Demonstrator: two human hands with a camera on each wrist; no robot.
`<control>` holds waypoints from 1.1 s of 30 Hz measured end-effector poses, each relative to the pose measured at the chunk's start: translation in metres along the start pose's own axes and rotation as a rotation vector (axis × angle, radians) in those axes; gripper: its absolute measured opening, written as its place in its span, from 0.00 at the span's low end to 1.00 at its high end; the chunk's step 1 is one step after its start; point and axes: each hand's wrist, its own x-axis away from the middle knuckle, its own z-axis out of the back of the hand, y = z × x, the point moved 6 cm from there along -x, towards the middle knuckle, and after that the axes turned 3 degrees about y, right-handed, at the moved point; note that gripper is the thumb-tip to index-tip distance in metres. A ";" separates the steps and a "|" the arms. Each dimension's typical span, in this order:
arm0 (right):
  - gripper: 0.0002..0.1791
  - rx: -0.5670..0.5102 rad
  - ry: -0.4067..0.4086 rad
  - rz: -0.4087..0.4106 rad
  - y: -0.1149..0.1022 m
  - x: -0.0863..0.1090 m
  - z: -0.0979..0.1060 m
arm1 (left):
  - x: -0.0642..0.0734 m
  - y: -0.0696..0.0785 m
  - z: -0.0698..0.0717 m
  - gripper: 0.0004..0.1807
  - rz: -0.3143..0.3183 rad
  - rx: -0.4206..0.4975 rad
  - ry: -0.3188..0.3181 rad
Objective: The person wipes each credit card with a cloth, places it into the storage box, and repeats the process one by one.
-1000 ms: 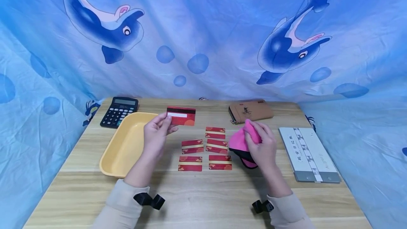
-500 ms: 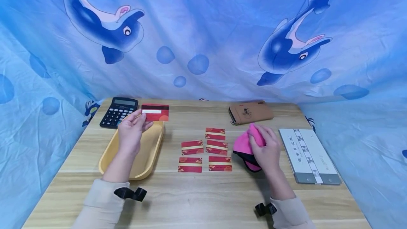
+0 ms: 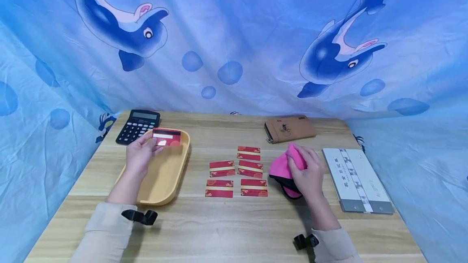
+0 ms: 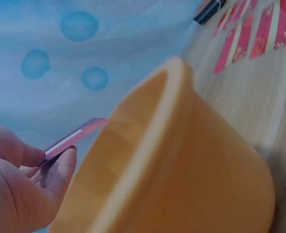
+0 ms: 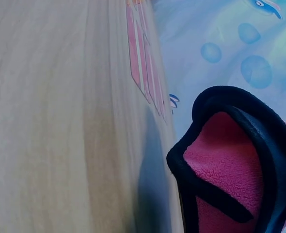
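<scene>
My left hand (image 3: 140, 155) pinches a red card (image 3: 166, 137) with a dark stripe and white strip by its left end, over the far part of a yellow plastic basin (image 3: 161, 182). In the left wrist view the card (image 4: 72, 141) is seen nearly edge-on between thumb and fingers, beside the basin rim (image 4: 148, 145). My right hand (image 3: 308, 171) grips a bunched pink cloth with black edging (image 3: 283, 167), right of the laid-out cards. The cloth's fuzzy pink face (image 5: 225, 155) shows in the right wrist view, where the hand is mostly cut off.
Several red and gold cards (image 3: 252, 169) lie face up mid-table. A black calculator (image 3: 139, 126) sits behind the basin. A brown zip wallet (image 3: 290, 129) lies at the back right, and a grey-white notebook (image 3: 356, 180) at the right. A blue dolphin-print curtain (image 3: 234, 31) hangs behind the table.
My left hand has carried the card leftward from beside the basin, then lowered it over the basin. The right hand with the cloth has shifted slightly right.
</scene>
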 end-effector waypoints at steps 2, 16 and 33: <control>0.21 0.002 0.003 -0.006 0.001 0.001 0.000 | -0.002 -0.004 0.000 0.25 0.011 -0.065 -0.021; 0.21 0.009 -0.004 -0.013 0.006 0.003 -0.001 | -0.010 -0.024 0.000 0.27 0.002 -0.381 -0.119; 0.22 0.001 -0.004 0.000 0.008 0.007 0.002 | -0.009 -0.030 0.004 0.41 -0.033 -0.665 -0.155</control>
